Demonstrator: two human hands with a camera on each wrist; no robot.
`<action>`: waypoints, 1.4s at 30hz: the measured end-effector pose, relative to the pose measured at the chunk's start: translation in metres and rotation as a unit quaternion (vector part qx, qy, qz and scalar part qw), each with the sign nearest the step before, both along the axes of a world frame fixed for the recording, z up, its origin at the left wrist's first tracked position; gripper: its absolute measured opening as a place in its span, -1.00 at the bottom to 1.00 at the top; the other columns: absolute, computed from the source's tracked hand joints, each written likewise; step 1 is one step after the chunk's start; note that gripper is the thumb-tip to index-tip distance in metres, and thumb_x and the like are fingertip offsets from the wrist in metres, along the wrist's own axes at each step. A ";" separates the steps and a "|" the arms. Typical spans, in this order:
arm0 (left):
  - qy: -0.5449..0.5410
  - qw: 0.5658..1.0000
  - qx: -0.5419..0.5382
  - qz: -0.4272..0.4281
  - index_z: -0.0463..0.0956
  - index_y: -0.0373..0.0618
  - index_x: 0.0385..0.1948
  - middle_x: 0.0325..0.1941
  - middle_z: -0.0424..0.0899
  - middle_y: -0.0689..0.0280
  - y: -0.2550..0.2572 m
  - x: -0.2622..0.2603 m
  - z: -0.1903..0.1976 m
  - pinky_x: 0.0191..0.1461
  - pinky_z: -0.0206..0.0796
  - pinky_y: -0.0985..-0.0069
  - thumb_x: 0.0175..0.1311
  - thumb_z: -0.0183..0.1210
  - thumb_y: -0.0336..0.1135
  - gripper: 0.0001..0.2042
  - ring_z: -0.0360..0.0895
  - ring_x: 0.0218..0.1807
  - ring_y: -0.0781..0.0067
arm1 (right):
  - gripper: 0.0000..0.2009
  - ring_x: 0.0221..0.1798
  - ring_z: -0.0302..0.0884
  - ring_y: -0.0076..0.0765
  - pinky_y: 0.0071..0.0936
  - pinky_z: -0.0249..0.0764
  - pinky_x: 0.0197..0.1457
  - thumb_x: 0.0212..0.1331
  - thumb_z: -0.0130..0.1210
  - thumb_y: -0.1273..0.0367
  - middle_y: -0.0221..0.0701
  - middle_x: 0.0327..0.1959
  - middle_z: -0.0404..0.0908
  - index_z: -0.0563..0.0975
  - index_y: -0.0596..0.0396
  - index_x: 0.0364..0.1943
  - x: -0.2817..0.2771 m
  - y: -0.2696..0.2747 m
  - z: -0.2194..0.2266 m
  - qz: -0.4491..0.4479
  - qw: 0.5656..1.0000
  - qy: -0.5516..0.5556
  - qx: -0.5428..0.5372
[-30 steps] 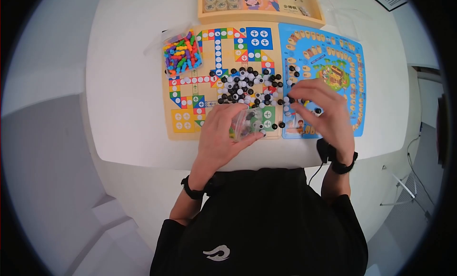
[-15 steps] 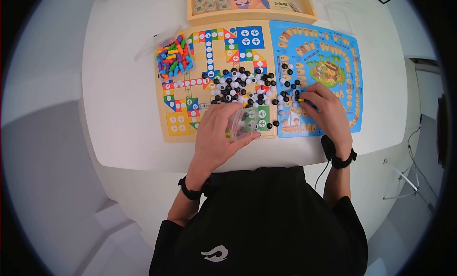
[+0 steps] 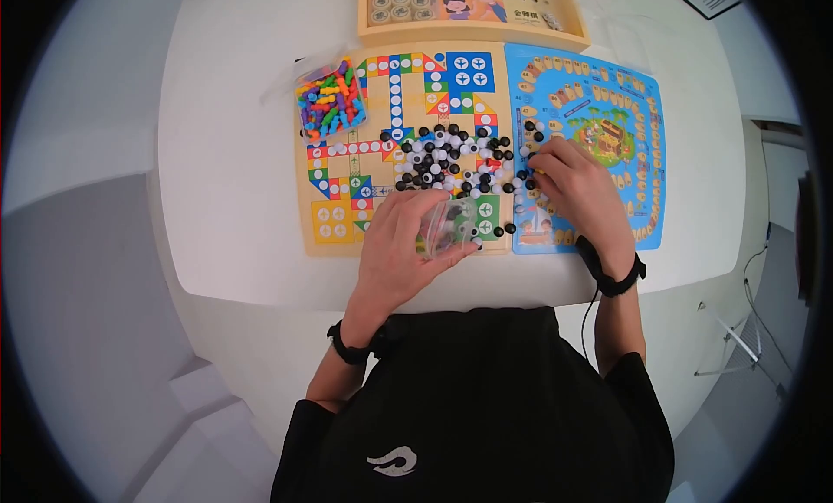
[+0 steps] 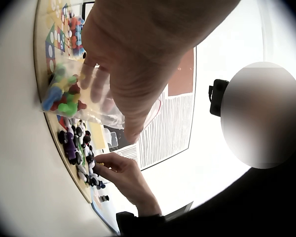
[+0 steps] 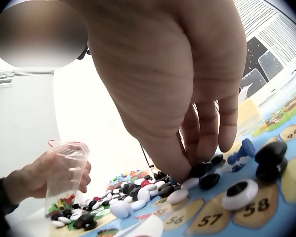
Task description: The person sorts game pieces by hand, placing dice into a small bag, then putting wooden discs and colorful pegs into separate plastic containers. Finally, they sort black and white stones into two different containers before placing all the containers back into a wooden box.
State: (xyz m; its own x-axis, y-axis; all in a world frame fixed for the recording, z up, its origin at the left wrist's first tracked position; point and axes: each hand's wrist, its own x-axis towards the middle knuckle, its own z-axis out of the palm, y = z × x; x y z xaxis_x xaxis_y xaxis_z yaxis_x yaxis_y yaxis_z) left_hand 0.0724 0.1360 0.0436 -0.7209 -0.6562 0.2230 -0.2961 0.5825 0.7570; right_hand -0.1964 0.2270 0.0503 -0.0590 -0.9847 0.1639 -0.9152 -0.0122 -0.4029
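My left hand [image 3: 395,251] grips a clear plastic bag [image 3: 454,217] just above the board's front edge. Coloured pawns [image 4: 68,94] lie low inside it in the left wrist view. The right hand [image 3: 586,195] is over the blue board, its thumb and forefinger pinching a small yellow piece [image 3: 540,170] among black and white round pieces [image 3: 429,169]. In the right wrist view its fingertips reach down beside black pieces [image 5: 209,181], with a blue pawn [image 5: 242,151] to their right; the yellow piece is hidden there.
A clear box [image 3: 363,126] packed with coloured pawns stands on the left game board [image 3: 304,191]. The blue game board [image 3: 646,217] adjoins it. Behind both, a wooden tray [image 3: 477,36] holds round discs. A cable runs from my right wrist.
The right hand has shifted left and lower over the loose pieces, with the yellow piece still at its fingertips. My left hand and the bag have barely moved.
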 end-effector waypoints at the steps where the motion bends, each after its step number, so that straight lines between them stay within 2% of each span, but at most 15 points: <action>1: 0.005 1.000 -0.003 -0.002 0.47 -0.14 0.16 0.05 0.66 0.18 0.000 0.000 -0.001 0.12 0.47 0.21 -0.01 0.64 -0.13 -0.30 0.59 0.06 0.08 | -0.83 -0.12 0.61 -0.23 -0.29 0.61 -0.06 0.04 0.34 0.53 -0.40 -0.22 0.58 0.63 0.11 -0.26 -0.001 -0.001 0.002 0.003 1.000 0.013 0.005; 5: -0.005 1.000 0.000 -0.002 0.47 -0.14 0.15 0.06 0.66 0.18 0.000 0.000 0.001 0.12 0.47 0.20 -0.02 0.65 -0.14 -0.30 0.59 0.06 0.08 | -0.82 -0.12 0.62 -0.21 -0.29 0.61 -0.06 0.05 0.33 0.53 -0.39 -0.22 0.58 0.63 0.11 -0.24 0.004 -0.009 0.009 0.003 1.000 0.004 -0.004; 10: 0.006 1.000 -0.005 -0.003 0.46 -0.14 0.16 0.05 0.66 0.19 0.000 -0.001 -0.001 0.11 0.47 0.22 -0.01 0.64 -0.16 -0.30 0.59 0.05 0.10 | -0.85 -0.10 0.67 -0.12 -0.25 0.62 -0.06 0.16 0.32 0.50 -0.35 -0.14 0.62 0.65 0.15 -0.18 0.019 -0.025 0.008 0.023 0.997 -0.069 -0.028; 13: 0.004 1.000 -0.003 -0.004 0.46 -0.14 0.16 0.04 0.66 0.19 0.000 0.000 0.000 0.10 0.47 0.22 -0.01 0.64 -0.16 -0.30 0.59 0.04 0.10 | -0.82 -0.11 0.65 -0.19 -0.27 0.63 -0.08 0.07 0.27 0.53 -0.35 -0.20 0.57 0.63 0.16 -0.20 0.029 -0.029 -0.006 0.033 0.998 -0.051 -0.015; 17: 0.004 1.000 -0.001 0.001 0.46 -0.14 0.16 0.04 0.66 0.20 0.000 0.001 -0.001 0.09 0.47 0.22 -0.01 0.64 -0.15 -0.30 0.59 0.04 0.11 | -0.82 -0.11 0.66 -0.19 -0.29 0.63 -0.07 0.09 0.24 0.53 -0.35 -0.21 0.57 0.64 0.16 -0.19 0.036 -0.032 -0.009 0.030 0.999 -0.026 -0.030; 23: 0.005 1.000 -0.007 -0.001 0.46 -0.12 0.17 0.05 0.65 0.19 0.000 0.000 -0.001 0.09 0.47 0.22 -0.01 0.64 -0.15 -0.30 0.59 0.03 0.10 | -0.84 -0.12 0.69 -0.15 -0.25 0.64 -0.09 0.13 0.24 0.52 -0.32 -0.21 0.57 0.62 0.16 -0.19 0.035 -0.033 -0.003 0.027 0.999 -0.004 0.019; 25: 0.006 1.000 -0.003 0.005 0.46 -0.13 0.18 0.07 0.65 0.18 -0.001 -0.001 0.001 0.11 0.46 0.22 -0.01 0.64 -0.15 -0.29 0.58 0.03 0.09 | -0.82 -0.16 0.69 -0.09 -0.24 0.65 -0.10 0.18 0.29 0.46 -0.30 -0.19 0.60 0.63 0.13 -0.14 0.034 -0.032 0.015 0.011 0.991 -0.135 0.024; 26: 0.005 1.000 -0.003 0.009 0.46 -0.13 0.18 0.07 0.65 0.18 -0.001 -0.001 0.001 0.11 0.46 0.22 -0.01 0.64 -0.15 -0.29 0.58 0.03 0.09 | -0.82 -0.16 0.69 -0.09 -0.24 0.65 -0.10 0.18 0.29 0.46 -0.30 -0.19 0.60 0.63 0.13 -0.14 0.036 -0.030 0.028 0.015 0.990 -0.135 0.024; 28: -0.002 1.000 0.002 0.011 0.45 -0.13 0.19 0.07 0.65 0.17 0.000 -0.002 0.002 0.12 0.46 0.22 -0.01 0.64 -0.14 -0.28 0.58 0.05 0.08 | -0.70 -0.20 0.67 -0.06 -0.27 0.63 -0.14 0.12 0.39 0.50 -0.30 -0.06 0.67 0.67 0.10 -0.03 0.041 -0.023 0.051 0.039 0.954 -0.292 0.049; 29: -0.002 1.000 0.004 0.009 0.45 -0.13 0.19 0.07 0.65 0.17 0.000 -0.003 0.001 0.12 0.46 0.22 -0.01 0.64 -0.14 -0.28 0.58 0.05 0.08 | -0.70 -0.20 0.67 -0.06 -0.27 0.63 -0.14 0.12 0.39 0.50 -0.30 -0.06 0.67 0.67 0.10 -0.03 0.045 -0.021 0.054 0.036 0.954 -0.292 0.051; 31: 0.013 1.000 -0.004 0.011 0.48 -0.13 0.17 0.04 0.67 0.16 0.000 -0.005 -0.002 0.09 0.45 0.17 0.03 0.60 -0.12 -0.33 0.58 0.04 0.04 | -0.71 -0.16 0.69 -0.03 -0.25 0.66 -0.07 0.20 0.34 0.45 -0.27 -0.04 0.66 0.65 0.08 0.02 0.054 -0.020 0.058 0.109 0.951 -0.289 0.017; 33: 0.011 1.000 0.012 0.012 0.48 -0.13 0.16 0.03 0.66 0.16 0.000 -0.005 0.001 0.08 0.45 0.17 0.02 0.60 -0.13 -0.33 0.57 0.04 0.04 | -0.73 -0.17 0.71 -0.12 -0.30 0.64 -0.09 0.18 0.34 0.50 -0.28 -0.06 0.68 0.67 0.10 -0.02 0.051 -0.020 0.057 0.092 0.955 -0.281 -0.010; 35: 0.006 0.999 0.028 0.017 0.49 -0.13 0.15 0.03 0.66 0.16 0.001 -0.004 0.002 0.08 0.45 0.18 0.01 0.61 -0.14 -0.33 0.57 0.03 0.04 | -0.76 -0.17 0.70 -0.17 -0.32 0.62 -0.12 0.17 0.35 0.51 -0.30 -0.08 0.70 0.68 0.12 -0.05 0.034 -0.018 0.056 -0.024 0.955 -0.294 -0.022; 37: 0.014 1.000 0.020 0.019 0.50 -0.14 0.13 0.01 0.67 0.17 0.001 -0.002 0.001 0.06 0.45 0.18 -0.01 0.62 -0.15 -0.34 0.57 0.02 0.05 | -0.76 -0.16 0.69 -0.18 -0.32 0.60 -0.13 0.17 0.36 0.50 -0.29 -0.09 0.71 0.69 0.11 -0.06 0.009 -0.011 0.046 -0.107 0.970 -0.220 -0.002; 42: 0.015 1.000 0.018 0.003 0.48 -0.12 0.13 0.02 0.66 0.18 0.001 0.001 -0.002 0.09 0.45 0.20 -0.06 0.66 -0.16 -0.30 0.57 0.04 0.07 | -0.75 -0.16 0.69 -0.23 -0.32 0.59 -0.13 0.15 0.37 0.52 -0.28 -0.12 0.69 0.69 0.13 -0.07 -0.025 0.010 0.020 -0.169 0.977 -0.121 0.046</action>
